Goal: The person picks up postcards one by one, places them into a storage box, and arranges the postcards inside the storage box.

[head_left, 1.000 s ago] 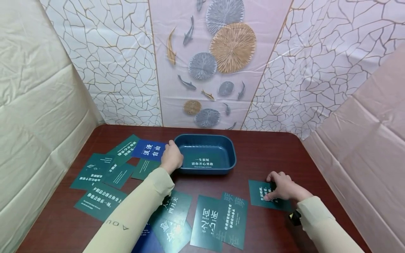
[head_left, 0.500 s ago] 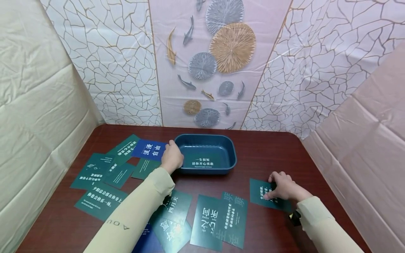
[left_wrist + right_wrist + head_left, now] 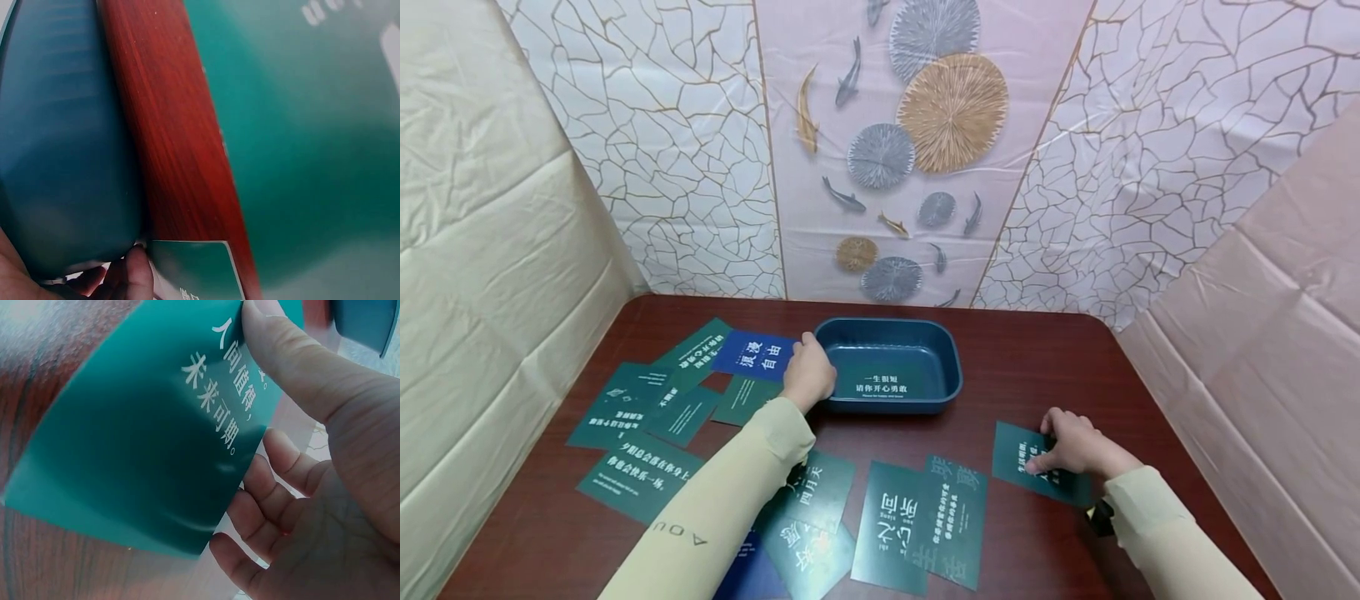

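At table point(image 3: 1037, 358), left hand point(image 3: 808, 375) grips one tray point(image 3: 895, 407), right hand point(image 3: 1078, 446) one card point(image 3: 1011, 454).

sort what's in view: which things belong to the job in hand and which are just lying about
Seemingly in use:
green card, pinched by the right hand
tray, held by the left hand
card inside the tray

Apparently just lying about:
leftmost green cards
overlapping green pair
blue card nearest the person
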Demonstrator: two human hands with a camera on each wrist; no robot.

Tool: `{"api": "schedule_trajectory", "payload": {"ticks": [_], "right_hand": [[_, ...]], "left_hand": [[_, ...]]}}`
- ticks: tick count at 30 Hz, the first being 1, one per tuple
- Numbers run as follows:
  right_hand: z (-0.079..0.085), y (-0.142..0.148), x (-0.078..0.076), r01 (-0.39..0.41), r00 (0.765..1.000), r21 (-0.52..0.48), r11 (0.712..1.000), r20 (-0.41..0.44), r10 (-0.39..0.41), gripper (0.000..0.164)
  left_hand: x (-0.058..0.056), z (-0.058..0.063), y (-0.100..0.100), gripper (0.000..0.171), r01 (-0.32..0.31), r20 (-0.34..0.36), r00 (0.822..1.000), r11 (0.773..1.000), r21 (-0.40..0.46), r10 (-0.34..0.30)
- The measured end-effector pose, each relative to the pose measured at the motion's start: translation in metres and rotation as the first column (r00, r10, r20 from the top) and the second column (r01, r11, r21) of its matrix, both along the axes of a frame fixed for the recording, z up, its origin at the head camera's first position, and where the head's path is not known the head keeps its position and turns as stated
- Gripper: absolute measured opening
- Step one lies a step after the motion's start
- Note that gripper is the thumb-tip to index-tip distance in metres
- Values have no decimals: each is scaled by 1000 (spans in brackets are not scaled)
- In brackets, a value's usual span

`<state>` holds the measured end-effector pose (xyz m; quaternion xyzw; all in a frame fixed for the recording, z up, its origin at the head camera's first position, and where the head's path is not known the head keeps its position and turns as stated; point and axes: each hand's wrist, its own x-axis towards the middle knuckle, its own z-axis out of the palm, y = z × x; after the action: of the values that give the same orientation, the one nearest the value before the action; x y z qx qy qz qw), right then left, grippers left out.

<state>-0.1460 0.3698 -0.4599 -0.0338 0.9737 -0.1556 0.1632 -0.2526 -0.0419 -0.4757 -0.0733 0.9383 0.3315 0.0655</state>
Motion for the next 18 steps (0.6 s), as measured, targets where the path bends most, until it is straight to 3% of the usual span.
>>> {"api": "schedule_trajectory", "payload": {"ticks": [4, 8, 13, 18], "right_hand": [[-1, 1, 1, 17, 1000, -24, 1000, 26, -17, 73], [-2, 0, 1, 16, 999, -93, 996, 43, -12, 61], [4, -4, -1, -10, 1000, -141, 990, -10, 9, 37], [9, -6, -2, -16, 999, -147, 989, -31, 11, 30]], "left_hand": [[0, 0, 2, 69, 5, -1, 1000, 1000, 3, -5], [1, 0, 2, 71, 12, 10, 1000, 1000, 7, -13], [2, 1, 1, 71, 10, 10, 1000, 1000, 2, -10], [1, 1, 1, 72, 7, 6, 1000, 1000, 1, -7]]}}
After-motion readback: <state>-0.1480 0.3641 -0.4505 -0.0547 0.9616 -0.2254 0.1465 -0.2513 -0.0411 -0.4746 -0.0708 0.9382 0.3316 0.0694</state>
